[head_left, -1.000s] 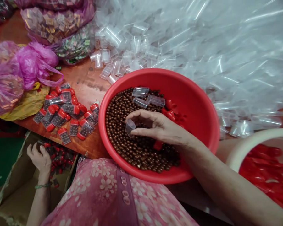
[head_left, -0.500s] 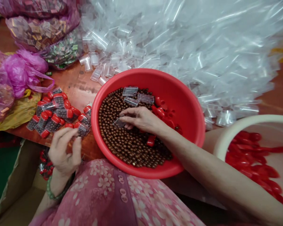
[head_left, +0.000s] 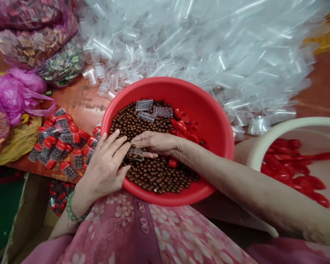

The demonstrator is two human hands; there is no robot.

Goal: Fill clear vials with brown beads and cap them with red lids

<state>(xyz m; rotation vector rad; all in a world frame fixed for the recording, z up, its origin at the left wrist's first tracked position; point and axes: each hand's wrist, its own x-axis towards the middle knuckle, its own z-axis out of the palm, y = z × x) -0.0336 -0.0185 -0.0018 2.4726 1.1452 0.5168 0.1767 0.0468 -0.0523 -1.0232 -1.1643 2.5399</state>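
Observation:
A red basin [head_left: 222, 146] holds many small brown balls [head_left: 159, 179], some clear plastic tubes [head_left: 163, 112] and red caps [head_left: 183, 126]. My right hand [head_left: 156, 143] is closed round a clear tube [head_left: 135, 153] low among the balls, with a few balls at its mouth. Over the basin's left rim, my left hand [head_left: 107, 161] has its fingers spread and nothing in it, the fingertips near that tube. Filled tubes with red caps [head_left: 57, 141] lie in a pile on the table left of the basin.
Clear tubes [head_left: 195, 47] are heaped behind the basin. A white tub [head_left: 254, 146] with red pieces stands at the right. Pink bags [head_left: 19, 88] of small packets lie at the left. Below the table edge, a cardboard box [head_left: 30, 205] stands near more red-capped tubes [head_left: 59, 196].
My left hand has moved right from the pile to the basin rim, and another capped tube lies on the pile's near side. The tube in my right hand has turned among the balls.

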